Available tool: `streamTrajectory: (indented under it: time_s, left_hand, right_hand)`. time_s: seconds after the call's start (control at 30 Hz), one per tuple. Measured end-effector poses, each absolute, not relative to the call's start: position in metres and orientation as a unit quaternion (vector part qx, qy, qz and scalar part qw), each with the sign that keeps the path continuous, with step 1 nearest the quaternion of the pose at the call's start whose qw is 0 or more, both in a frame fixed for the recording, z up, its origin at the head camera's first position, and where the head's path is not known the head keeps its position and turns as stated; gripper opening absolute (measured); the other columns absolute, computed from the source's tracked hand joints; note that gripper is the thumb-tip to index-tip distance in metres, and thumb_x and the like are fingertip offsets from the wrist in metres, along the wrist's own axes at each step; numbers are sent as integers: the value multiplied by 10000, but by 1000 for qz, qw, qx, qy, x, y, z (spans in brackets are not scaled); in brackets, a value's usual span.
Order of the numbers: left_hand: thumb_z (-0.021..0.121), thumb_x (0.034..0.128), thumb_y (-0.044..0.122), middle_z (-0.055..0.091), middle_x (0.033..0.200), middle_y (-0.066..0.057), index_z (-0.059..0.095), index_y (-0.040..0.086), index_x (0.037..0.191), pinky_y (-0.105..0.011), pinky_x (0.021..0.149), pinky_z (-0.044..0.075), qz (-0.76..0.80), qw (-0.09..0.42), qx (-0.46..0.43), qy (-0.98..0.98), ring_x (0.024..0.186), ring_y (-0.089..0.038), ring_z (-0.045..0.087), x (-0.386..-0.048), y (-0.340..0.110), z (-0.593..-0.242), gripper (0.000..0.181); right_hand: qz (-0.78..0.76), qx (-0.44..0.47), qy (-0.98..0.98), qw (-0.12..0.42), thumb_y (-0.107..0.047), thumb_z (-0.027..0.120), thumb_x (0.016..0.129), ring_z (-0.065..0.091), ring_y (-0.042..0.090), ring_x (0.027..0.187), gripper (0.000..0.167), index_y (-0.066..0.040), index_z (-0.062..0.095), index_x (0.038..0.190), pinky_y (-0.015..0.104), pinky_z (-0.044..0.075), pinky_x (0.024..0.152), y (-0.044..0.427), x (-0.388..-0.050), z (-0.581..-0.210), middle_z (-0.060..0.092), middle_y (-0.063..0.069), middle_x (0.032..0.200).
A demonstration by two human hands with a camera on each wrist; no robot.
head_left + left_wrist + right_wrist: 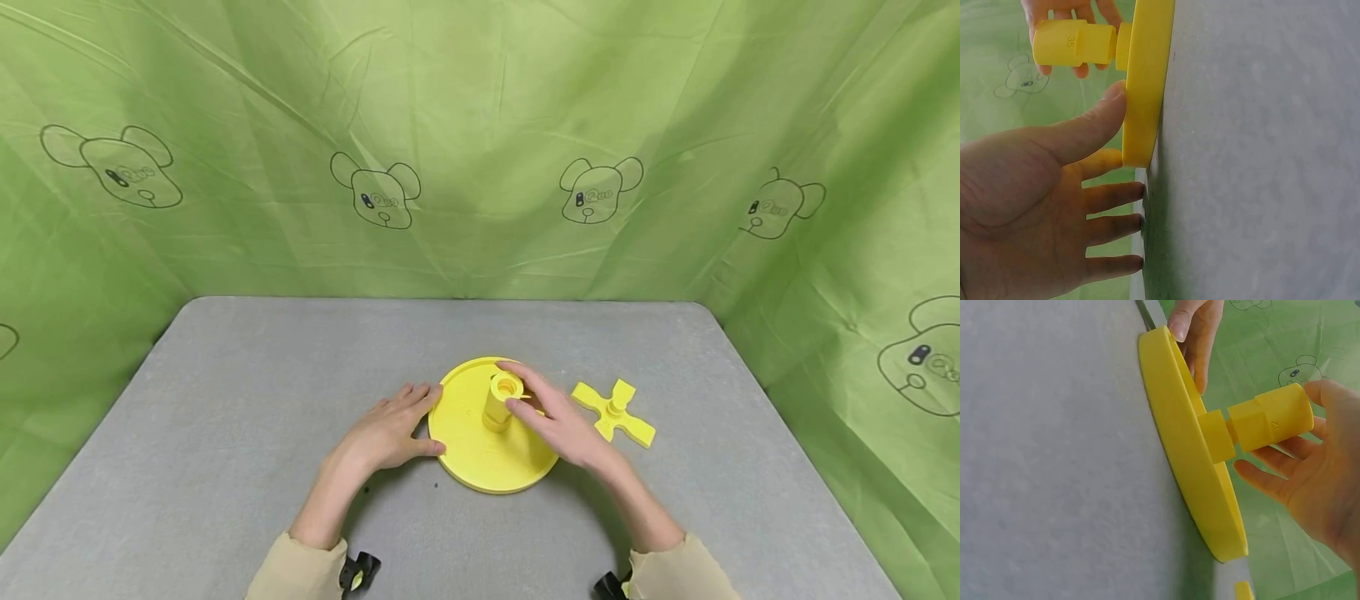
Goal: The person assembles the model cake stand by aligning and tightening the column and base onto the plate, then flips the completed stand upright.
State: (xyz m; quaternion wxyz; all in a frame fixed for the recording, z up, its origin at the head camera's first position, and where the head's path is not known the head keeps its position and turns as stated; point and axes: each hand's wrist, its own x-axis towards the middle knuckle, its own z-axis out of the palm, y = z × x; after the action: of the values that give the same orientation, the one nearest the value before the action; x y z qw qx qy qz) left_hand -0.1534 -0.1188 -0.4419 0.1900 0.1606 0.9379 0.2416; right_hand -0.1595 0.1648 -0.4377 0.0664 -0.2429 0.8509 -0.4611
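A round yellow tray-like disc (472, 457) with a raised rim lies on the grey table. From its middle rises a yellow hollow cylinder (498, 402), seen side-on in the left wrist view (1075, 44) with a narrower neck under it. My right hand (562, 425) is around the cylinder, thumb and fingers on its sides near the top; the right wrist view shows the hand (1329, 469) with its thumb against the cylinder's end (1279, 419). The fingers and thumb of my left hand (390, 429) rest against the disc's left rim, the fingers spread.
A yellow cross-shaped piece (615, 410) with a short threaded-looking post lies right of the disc, beyond my right hand. Green cloth (480, 125) with bear-head drawings hangs behind and beside the grey table (262, 375). Tiny dark specks lie near my left hand.
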Motion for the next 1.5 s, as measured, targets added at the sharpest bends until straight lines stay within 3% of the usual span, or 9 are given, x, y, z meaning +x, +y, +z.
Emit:
streamTrajectory:
  time_s: [0.23, 0.5, 0.8, 0.97, 1.2, 1.33, 1.5]
  left_hand:
    - [749, 932, 414, 302, 1694, -157, 307, 133, 1631, -640, 1280, 215, 240, 189, 161, 939, 1593, -413, 211, -153, -119, -442, 874]
    - [749, 932, 414, 298, 1696, -158, 309, 137, 1631, -637, 1284, 208, 242, 189, 159, 938, 1595, -410, 205, -153, -119, -443, 871]
    - [752, 930, 411, 302, 1694, -158, 314, 135, 1629, -638, 1285, 204, 245, 189, 157, 938, 1595, -409, 209, -153, -119, -442, 870]
    - [750, 930, 416, 295, 1698, -150, 310, 145, 1631, -631, 1288, 203, 245, 191, 155, 938, 1598, -401, 204, -153, -119, -442, 871]
    - [750, 929, 420, 290, 1702, -143, 304, 151, 1633, -631, 1288, 201, 245, 191, 157, 938, 1600, -394, 200, -153, -119, -443, 876]
    - [748, 930, 422, 287, 1704, -138, 300, 157, 1635, -630, 1290, 199, 244, 193, 156, 938, 1602, -391, 196, -153, -119, -443, 877]
    - [747, 932, 421, 284, 1706, -135, 295, 158, 1637, -627, 1291, 197, 242, 196, 155, 938, 1603, -389, 194, -153, -119, -442, 878]
  right_hand:
    - [-477, -233, 845, 67, -313, 555, 1074, 595, 176, 1338, 502, -219, 440, 1554, 349, 539, 1098, 162, -159, -444, 522, 81, 1553]
    - [-493, -216, 842, 44, -326, 612, 1045, 636, 205, 1272, 503, -166, 489, 1506, 423, 549, 1091, 157, -158, -448, 601, -9, 1432]
    - [-528, -179, 830, 15, -333, 728, 971, 638, 297, 1175, 413, -257, 554, 1338, 537, 546, 1056, 154, -158, -453, 667, -3, 1221]
    - [-532, -174, 829, 14, -320, 735, 966, 621, 258, 1230, 525, -212, 518, 1433, 531, 529, 1091, 155, -156, -454, 650, 14, 1301]
    - [-542, -191, 818, 27, -280, 657, 1022, 588, 266, 1322, 541, -300, 455, 1523, 540, 484, 1145, 161, -154, -452, 604, 38, 1425]
    - [-539, -204, 817, 33, -265, 625, 1041, 588, 231, 1341, 509, -300, 464, 1523, 477, 495, 1146, 163, -154, -452, 563, 51, 1499]
    - [-538, -209, 815, 42, -267, 602, 1053, 597, 187, 1347, 488, -243, 479, 1524, 288, 502, 1137, 163, -154, -453, 572, 4, 1493]
